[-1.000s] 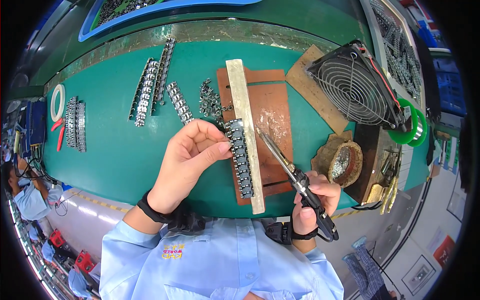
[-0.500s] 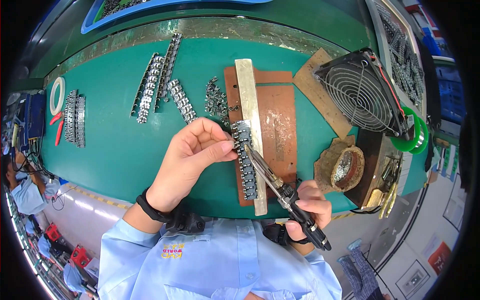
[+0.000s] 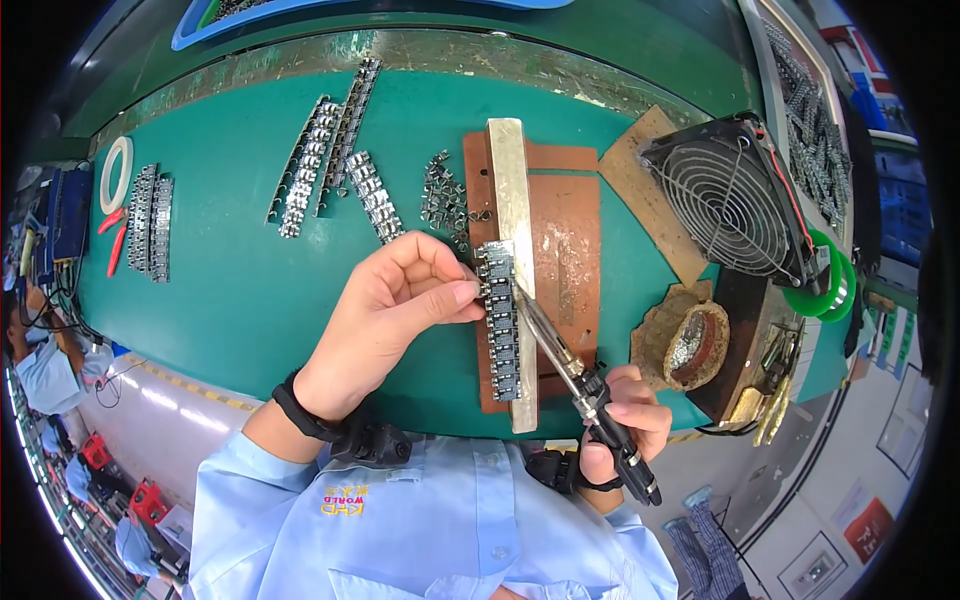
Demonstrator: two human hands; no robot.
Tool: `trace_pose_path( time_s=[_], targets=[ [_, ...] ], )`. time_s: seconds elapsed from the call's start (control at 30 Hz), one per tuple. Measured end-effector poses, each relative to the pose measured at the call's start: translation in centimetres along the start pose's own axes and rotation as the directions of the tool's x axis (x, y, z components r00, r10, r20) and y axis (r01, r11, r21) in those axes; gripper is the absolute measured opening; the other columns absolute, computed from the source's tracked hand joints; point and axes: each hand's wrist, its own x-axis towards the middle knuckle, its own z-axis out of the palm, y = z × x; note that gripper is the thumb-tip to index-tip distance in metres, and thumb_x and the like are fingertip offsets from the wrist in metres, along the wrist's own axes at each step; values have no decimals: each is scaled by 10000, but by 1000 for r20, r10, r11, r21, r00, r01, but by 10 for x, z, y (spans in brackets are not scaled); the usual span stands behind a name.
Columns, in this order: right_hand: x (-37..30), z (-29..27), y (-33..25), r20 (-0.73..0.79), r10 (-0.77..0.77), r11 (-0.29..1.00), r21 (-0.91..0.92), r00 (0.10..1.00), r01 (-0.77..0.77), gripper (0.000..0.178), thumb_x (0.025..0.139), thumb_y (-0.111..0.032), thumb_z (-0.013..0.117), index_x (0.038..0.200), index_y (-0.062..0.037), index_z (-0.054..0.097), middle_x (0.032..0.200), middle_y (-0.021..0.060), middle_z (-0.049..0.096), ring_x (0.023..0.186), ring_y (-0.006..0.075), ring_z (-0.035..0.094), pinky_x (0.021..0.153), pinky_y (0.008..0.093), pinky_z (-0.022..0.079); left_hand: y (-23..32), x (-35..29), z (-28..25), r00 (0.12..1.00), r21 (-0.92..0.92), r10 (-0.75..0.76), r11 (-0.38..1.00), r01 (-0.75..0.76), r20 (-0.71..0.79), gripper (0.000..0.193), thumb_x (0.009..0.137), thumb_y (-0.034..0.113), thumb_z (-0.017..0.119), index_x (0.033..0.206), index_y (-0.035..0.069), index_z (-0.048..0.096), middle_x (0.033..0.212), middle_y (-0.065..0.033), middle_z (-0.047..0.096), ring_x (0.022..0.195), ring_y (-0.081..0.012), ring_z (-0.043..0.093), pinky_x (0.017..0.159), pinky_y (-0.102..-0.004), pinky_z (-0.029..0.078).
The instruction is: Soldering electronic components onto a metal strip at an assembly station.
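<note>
My right hand [image 3: 628, 425] is wrapped around a soldering iron [image 3: 580, 385], which slants up and left. Its tip is at the right edge of a strip of small black electronic parts [image 3: 503, 335], close to the metal bar. The strip lies lengthwise along the pale metal bar [image 3: 512, 170], on a reddish-brown board [image 3: 565, 250]. At the strip's upper left edge, my left hand [image 3: 405, 300] is closed in a pinch; whatever sits between thumb and finger is too small to make out. Loose small metal clips [image 3: 440, 195] lie just beyond that hand.
Several metal strips [image 3: 310, 165] lie at far left of the board, others [image 3: 150, 220] near red-handled pliers [image 3: 117, 240] and a white tape ring [image 3: 116, 175]. To the right are a fan [image 3: 725, 200], a green solder spool [image 3: 825, 275] and a crusted round pot [image 3: 697, 345].
The soldering iron's tip has shifted slightly right, from on the strip to its right edge. My left hand keeps its pinch at the strip. The whole view has shifted a little.
</note>
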Motion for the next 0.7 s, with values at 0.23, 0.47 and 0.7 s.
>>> trace_pose_path(
  time_s=[0.23,0.47,0.7],
  targets=[
    [-9,-5,-1,12,92,996,9,996,-92,418,669,-244,720,943,-37,481,690,60,481,597,178,428,562,323,348,0,0,-1,1000,-3,-5,1000,5,8,98,816,51,580,866,48,495,846,-32,568,749,-99,569,709,-234,487],
    [-13,12,-6,-102,189,981,-26,977,-192,435,679,-386,704,860,-77,457,662,22,451,572,135,420,663,318,340,6,-8,-17,996,31,-53,998,51,75,149,829,54,563,966,16,518,883,-38,574,785,-110,581,726,-234,487],
    [-20,35,-10,-132,188,980,-38,973,-195,455,686,-402,696,872,-72,443,703,34,469,652,156,453,713,335,358,15,-20,-35,973,21,-159,987,158,167,191,840,79,557,1014,6,530,907,-41,577,785,-112,590,720,-233,490]
  ],
)
